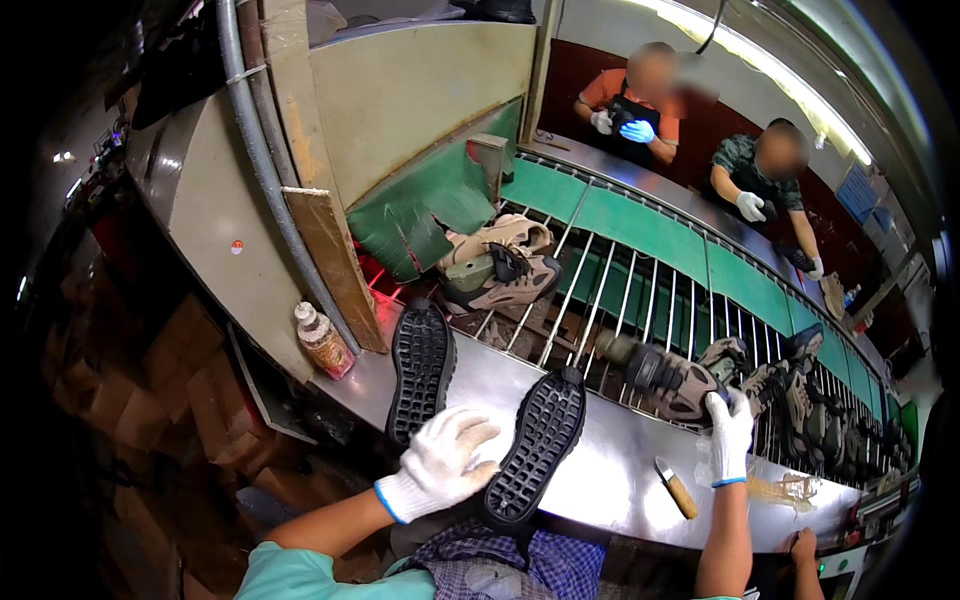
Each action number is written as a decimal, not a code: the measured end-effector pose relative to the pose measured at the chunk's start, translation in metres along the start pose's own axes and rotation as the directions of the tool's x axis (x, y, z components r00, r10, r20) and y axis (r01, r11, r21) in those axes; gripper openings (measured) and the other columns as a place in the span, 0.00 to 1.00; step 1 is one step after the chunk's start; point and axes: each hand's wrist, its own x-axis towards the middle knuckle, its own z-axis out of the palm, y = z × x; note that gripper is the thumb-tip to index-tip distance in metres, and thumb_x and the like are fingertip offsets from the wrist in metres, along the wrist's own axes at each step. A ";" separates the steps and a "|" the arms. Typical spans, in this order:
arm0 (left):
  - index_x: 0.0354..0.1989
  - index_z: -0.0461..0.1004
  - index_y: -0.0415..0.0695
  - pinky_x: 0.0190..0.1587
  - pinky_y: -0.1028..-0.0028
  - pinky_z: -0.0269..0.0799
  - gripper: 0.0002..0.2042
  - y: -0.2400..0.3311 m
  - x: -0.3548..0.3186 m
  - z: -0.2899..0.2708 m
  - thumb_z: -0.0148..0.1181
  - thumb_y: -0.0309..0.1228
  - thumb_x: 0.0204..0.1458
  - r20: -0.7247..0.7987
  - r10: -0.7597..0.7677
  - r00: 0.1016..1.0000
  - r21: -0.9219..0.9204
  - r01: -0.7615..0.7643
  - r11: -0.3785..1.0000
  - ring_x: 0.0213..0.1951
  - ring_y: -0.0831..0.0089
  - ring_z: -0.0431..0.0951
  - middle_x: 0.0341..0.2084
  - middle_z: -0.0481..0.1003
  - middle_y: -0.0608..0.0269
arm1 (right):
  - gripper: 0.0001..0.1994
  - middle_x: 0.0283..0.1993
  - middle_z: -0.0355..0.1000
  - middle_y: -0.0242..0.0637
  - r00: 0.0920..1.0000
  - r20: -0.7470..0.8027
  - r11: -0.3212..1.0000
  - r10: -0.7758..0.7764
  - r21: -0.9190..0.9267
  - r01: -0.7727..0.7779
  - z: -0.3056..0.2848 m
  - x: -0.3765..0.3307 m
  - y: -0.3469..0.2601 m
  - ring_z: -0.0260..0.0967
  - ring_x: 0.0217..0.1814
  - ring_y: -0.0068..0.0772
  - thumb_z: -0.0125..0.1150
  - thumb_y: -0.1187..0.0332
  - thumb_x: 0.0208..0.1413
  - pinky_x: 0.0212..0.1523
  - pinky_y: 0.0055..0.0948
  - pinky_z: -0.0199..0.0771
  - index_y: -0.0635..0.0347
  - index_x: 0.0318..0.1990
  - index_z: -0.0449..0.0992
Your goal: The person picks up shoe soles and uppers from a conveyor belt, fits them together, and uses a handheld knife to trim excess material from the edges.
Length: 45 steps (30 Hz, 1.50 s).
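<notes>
My left hand (447, 465), in a white knit glove, is over the metal bench with fingers apart and nothing seen in it. It lies between two black rubber shoe soles, both tread side up: one sole (420, 365) is beyond it, and the other sole (537, 445) is close to its fingertips. My right hand (730, 435), gloved too, grips the toe end of a brown and black shoe (668, 382) above the roller conveyor's near edge. The far end of that shoe is smeared by motion. A wooden-handled knife (677, 488) rests on the bench left of my right forearm.
Shoes (505, 270) sit on the conveyor (590, 290) at left, many more (815, 415) at right. A bottle (325, 340) stands by the post. Two gloved co-workers (640, 115) (765, 190) handle dark pieces across the line. Another person's bare hand (803, 545) shows lower right.
</notes>
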 end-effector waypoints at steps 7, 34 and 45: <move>0.55 0.82 0.41 0.66 0.53 0.75 0.29 0.039 -0.029 0.040 0.76 0.48 0.50 0.311 0.081 0.947 -0.063 -0.065 0.996 0.63 0.45 0.76 0.55 0.79 0.50 | 0.29 0.52 0.80 0.53 0.841 -0.004 0.766 -0.541 -0.414 0.491 -0.009 -0.076 -0.073 0.82 0.52 0.50 0.77 0.72 0.50 0.57 0.40 0.80 0.68 0.60 0.76; 0.67 0.64 0.38 0.64 0.60 0.77 0.46 0.134 0.028 0.145 0.84 0.47 0.44 0.358 0.005 0.934 -0.776 0.295 0.558 0.58 0.50 0.81 0.54 0.78 0.43 | 0.47 0.60 0.77 0.47 0.991 0.068 0.849 -0.113 0.526 0.061 -0.003 -0.183 0.084 0.77 0.61 0.48 0.52 0.25 0.64 0.66 0.50 0.76 0.66 0.68 0.73; 0.68 0.67 0.36 0.64 0.54 0.74 0.35 0.063 0.085 0.094 0.62 0.51 0.61 0.380 0.101 0.919 -0.336 0.035 0.941 0.63 0.48 0.74 0.63 0.69 0.39 | 0.47 0.56 0.80 0.49 0.849 0.379 0.505 0.368 0.685 -0.525 0.039 -0.287 0.086 0.81 0.54 0.51 0.48 0.22 0.61 0.56 0.55 0.83 0.60 0.65 0.77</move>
